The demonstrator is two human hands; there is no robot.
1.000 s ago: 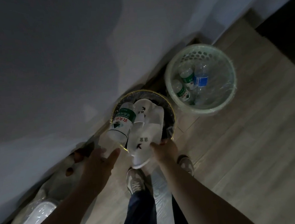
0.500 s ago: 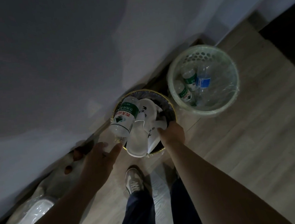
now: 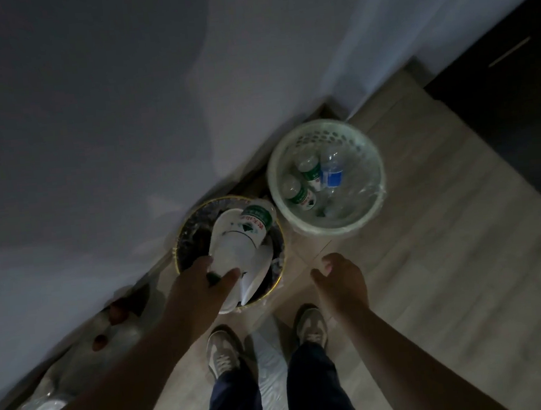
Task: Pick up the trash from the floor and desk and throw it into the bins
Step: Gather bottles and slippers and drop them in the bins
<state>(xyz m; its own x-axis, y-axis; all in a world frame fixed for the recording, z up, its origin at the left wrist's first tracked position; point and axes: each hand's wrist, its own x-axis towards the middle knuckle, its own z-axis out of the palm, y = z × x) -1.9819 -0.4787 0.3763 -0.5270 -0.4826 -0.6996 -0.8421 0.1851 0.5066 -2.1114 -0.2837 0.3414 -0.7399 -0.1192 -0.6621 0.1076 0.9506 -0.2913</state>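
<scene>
The plastic bottle (image 3: 256, 222) is see-through, with a green and white label and red letters. It lies tilted on top of white slippers (image 3: 258, 266) in the dark round bin (image 3: 185, 233) with a gold rim. The left hand (image 3: 201, 289) holds the bottle's low end between thumb and fingers. The right hand (image 3: 343, 280) is open and holds nothing, over the wood floor (image 3: 447, 254). Just beside the dark bin stands a pale basket bin (image 3: 376, 176) with more bottles (image 3: 308, 168) inside
</scene>
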